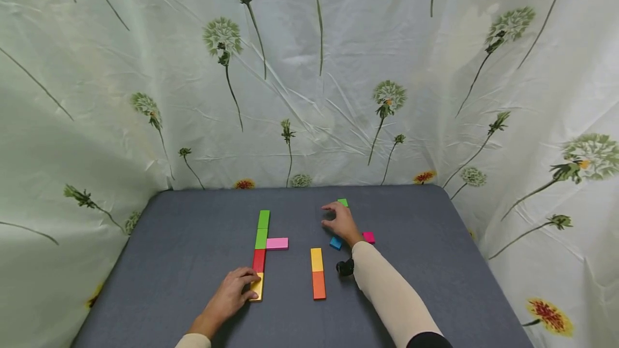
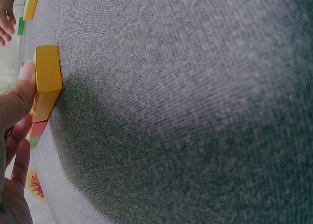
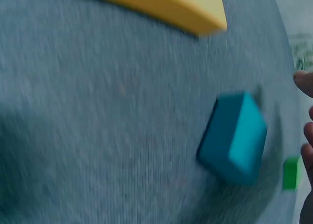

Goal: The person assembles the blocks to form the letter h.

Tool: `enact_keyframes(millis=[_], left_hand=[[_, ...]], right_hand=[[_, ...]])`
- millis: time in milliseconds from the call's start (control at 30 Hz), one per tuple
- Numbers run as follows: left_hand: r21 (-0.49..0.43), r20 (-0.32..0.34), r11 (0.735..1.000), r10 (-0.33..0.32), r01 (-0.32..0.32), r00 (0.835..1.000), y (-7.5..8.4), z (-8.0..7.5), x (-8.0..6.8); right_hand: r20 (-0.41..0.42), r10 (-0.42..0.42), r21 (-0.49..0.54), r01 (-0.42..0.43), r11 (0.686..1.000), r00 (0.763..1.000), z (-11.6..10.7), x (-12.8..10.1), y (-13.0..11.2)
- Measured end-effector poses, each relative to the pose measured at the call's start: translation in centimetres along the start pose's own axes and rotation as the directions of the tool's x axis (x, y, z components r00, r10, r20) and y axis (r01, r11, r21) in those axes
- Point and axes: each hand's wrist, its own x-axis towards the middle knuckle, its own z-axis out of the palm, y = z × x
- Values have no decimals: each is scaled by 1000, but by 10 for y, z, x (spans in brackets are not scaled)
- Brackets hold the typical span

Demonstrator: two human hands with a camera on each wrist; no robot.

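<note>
My left hand holds a yellow block at the near end of a column on the table. In the left wrist view, the thumb lies against this block. Directly beyond it come a red block and two green blocks, end to end. A pink block juts rightward from the column. Over the far part of the table my right hand reaches with fingers apart and nothing between them. A green block lies just past it, partly hidden; a blue block lies below the wrist.
Right of the column, a yellow block and an orange block lie end to end. A magenta block shows beside the right wrist. A flowered cloth hangs behind the grey table.
</note>
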Motion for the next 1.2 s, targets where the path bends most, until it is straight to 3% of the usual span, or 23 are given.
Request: enact_keyframes(millis=[100, 200, 333, 467, 633, 800, 1000, 1200], left_hand=[[-11, -3, 1000, 9, -9, 1000, -1, -1, 0], [-10, -33, 999, 42, -42, 999, -3, 0, -1], [5, -68, 998, 63, -63, 996, -3, 0, -1], [13, -35, 999, 40, -40, 999, -2, -1, 0], [8, -12, 1000, 26, -26, 1000, -1, 0, 0], [1, -35, 999, 41, -41, 999, -1, 1, 0], [-3, -25, 1000, 28, -28, 999, -2, 1, 0], [-10, -5, 1000, 16, -16, 1000, 0, 1, 1]], right_hand=[[-68, 31, 12, -30, 999, 997, -7, -1, 9], [-69, 34, 24, -33, 999, 997, -12, -2, 16], [5, 11, 32, -12, 999, 1000, -18, -7, 22], [87, 2, 10, -3, 1000, 996, -22, -14, 24], [180, -29, -15, 32, 999, 983, -26, -20, 25], [250, -86, 8, 86, 996, 964, -28, -27, 26], [304, -103, 10, 105, 994, 947, -28, -33, 29], [307, -94, 0, 99, 995, 947, -28, -38, 31]])
